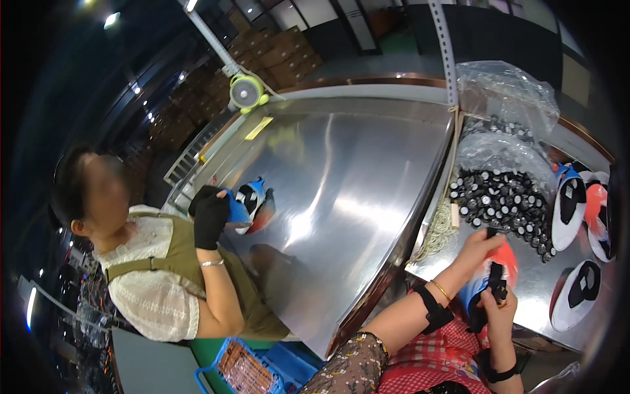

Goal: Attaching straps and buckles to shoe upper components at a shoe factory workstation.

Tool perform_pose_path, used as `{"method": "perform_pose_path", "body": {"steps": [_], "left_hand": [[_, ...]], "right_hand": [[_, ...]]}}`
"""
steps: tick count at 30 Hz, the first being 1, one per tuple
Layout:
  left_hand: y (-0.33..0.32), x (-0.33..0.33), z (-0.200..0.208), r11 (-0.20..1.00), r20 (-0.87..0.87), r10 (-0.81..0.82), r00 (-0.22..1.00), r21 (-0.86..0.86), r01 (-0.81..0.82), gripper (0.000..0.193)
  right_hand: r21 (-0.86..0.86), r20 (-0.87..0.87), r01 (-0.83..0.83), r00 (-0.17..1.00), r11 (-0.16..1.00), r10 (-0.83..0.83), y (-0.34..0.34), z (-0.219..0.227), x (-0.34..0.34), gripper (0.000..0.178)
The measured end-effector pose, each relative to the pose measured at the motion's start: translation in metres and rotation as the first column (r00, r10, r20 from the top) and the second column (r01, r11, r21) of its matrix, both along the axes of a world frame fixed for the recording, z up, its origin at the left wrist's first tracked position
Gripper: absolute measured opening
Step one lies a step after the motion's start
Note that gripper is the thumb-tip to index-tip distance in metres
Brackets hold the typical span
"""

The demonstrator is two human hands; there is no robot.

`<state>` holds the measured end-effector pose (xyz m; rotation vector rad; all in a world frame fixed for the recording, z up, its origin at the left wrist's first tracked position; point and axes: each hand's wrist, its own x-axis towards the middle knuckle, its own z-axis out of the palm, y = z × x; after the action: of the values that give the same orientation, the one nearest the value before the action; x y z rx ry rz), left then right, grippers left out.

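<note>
A soft-looking red, white and blue piece with black patches is in front of my body, tilted. My right hand is closed on its lower part, beside a small black part. My left hand is at its upper edge, with fingers pinched together at a small dark piece. Exactly how that dark piece is gripped is hard to see. Just beyond my hands lies a pile of small black round parts with white faces.
White oval pieces with black patches lie at the right. Clear plastic bags and a cord bundle are near the pile. On the left, a co-worker in dark gloves handles a similar piece at a metal table. A green fan stands behind.
</note>
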<state>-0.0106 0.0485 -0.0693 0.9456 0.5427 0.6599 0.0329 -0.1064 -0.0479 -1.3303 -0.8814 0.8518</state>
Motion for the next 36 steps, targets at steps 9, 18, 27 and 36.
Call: {"method": "perform_pose_path", "body": {"steps": [9,18,27,36], "left_hand": [[-0.010,-0.023,0.007,0.967,-0.145,0.040,0.989,0.254,-0.002,0.015],[-0.044,-0.043,0.033,0.832,-0.221,-0.299,0.928,0.415,0.367,0.021],[-0.064,-0.071,0.025,0.198,-0.571,0.079,0.817,0.813,0.548,0.056],[-0.057,-0.067,0.008,0.191,-0.561,0.240,0.792,0.827,0.529,0.027]], "right_hand": [[0.221,0.258,0.282,0.906,0.934,-0.335,-0.003,0.032,0.019,0.039],[0.307,0.503,0.115,0.823,0.945,-0.264,-0.001,0.022,0.033,0.032],[0.178,0.163,0.417,0.881,0.891,-0.444,-0.010,-0.007,0.061,0.028],[0.187,0.079,0.404,0.902,0.896,-0.423,-0.008,-0.007,0.055,0.026]]}}
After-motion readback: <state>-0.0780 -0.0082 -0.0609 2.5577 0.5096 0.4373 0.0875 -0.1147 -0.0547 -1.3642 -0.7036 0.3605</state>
